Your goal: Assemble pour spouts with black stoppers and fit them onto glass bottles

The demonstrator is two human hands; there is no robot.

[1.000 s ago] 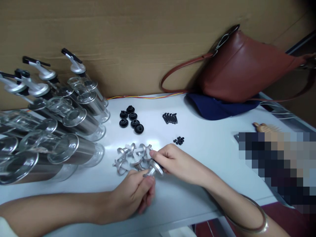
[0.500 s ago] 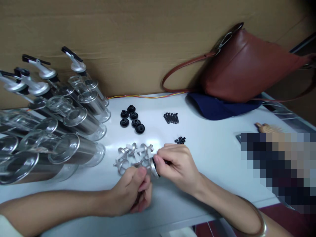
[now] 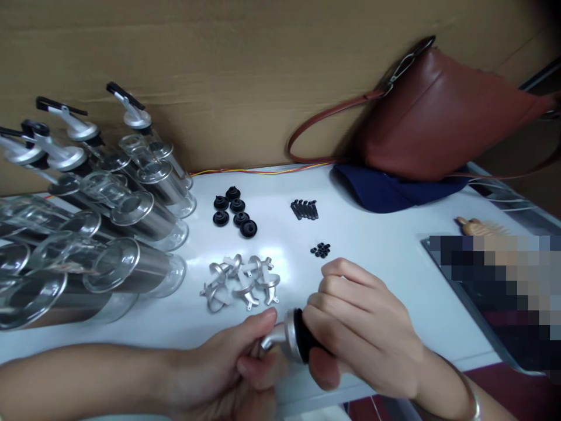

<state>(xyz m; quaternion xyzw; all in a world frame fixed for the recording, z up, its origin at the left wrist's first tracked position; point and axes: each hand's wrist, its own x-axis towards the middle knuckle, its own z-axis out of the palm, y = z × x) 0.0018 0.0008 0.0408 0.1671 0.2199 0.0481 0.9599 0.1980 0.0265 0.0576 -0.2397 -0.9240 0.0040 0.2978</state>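
holding: silver spout (image 3: 290, 336) and black stopper (image 3: 304, 336), joined face to face, in front of me, above the near edge of the white table (image 3: 381, 263).
left hand (image 3: 223, 368): curled about the bent tube of the spout, thumb above, fingers below; fingers blurred, so i cannot tell whether they press on the tube.
right hand (image 3: 363, 327): pinching the stopper between thumb and curled fingers, back of the hand upward.
spout handling: probably light, stiff, smooth enough to slip under a twisting load; i should take it by the tube or the disc's edge.
stopper handling: probably rubbery, with some give and good friction; i should grip the body behind the rim, keeping fingertips off the seam.
fragility: low, in my judgement; the thin tube end likely deserves the gentlest pressure.
silver parts (image 3: 268, 280): on the table just beyond my left hand; layout unchanged from one second ago, now uncovered by my fingers.
change: both hands have come nearer to me since half a second ago; the black rim now shows clearly against the silver disc.
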